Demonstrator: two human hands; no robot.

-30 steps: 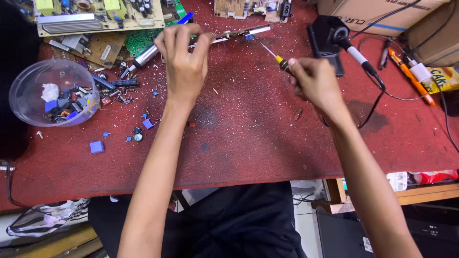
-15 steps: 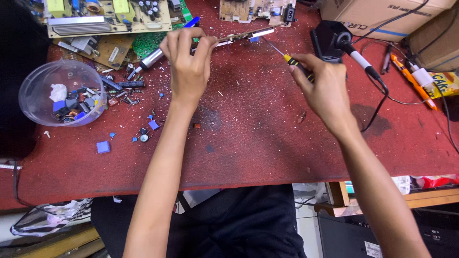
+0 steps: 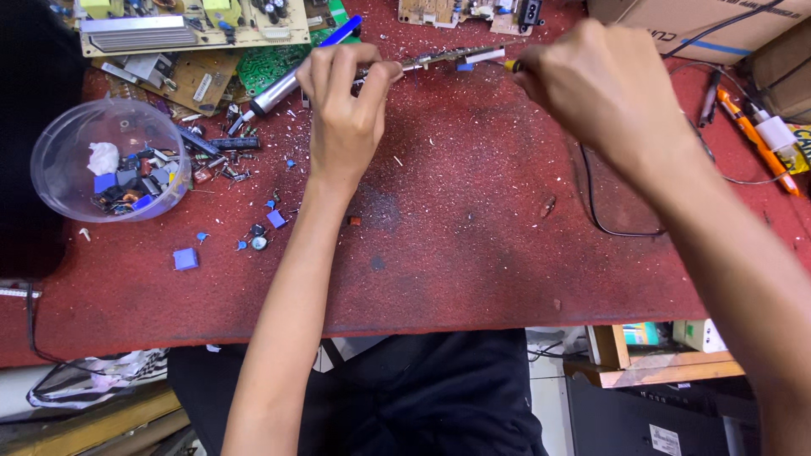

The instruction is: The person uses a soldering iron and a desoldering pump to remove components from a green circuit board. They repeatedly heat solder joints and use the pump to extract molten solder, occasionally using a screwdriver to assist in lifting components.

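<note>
Left hand sits at the far middle of the red surface, fingers curled shut around a narrow strip of circuit board that it holds on edge, running left to right toward the other hand. A silver-and-blue pen-shaped tool passes under or through that same hand; can't tell from this angle whether the fingers actually grip it or it just lies beneath them.

Right hand is just right of the strip, fingers closed on a small yellow-handled tool. Only the yellow end pokes out of the fist, and it meets the right end of the strip. The tip is too small to make out.

Around them:
- Clear plastic bowl at far left, holding loose blue, black and white components.
- More loose parts scattered between bowl and left forearm, including a blue square block lying alone nearer the front edge.
- Larger circuit boards piled along the back edge, upper left. One has a metal heat sink.
- Black cable loops across the surface under the right forearm.
- Orange pen-like tool and white plug at far right, well apart from both hands.
- Cardboard box at the back right corner.
</note>
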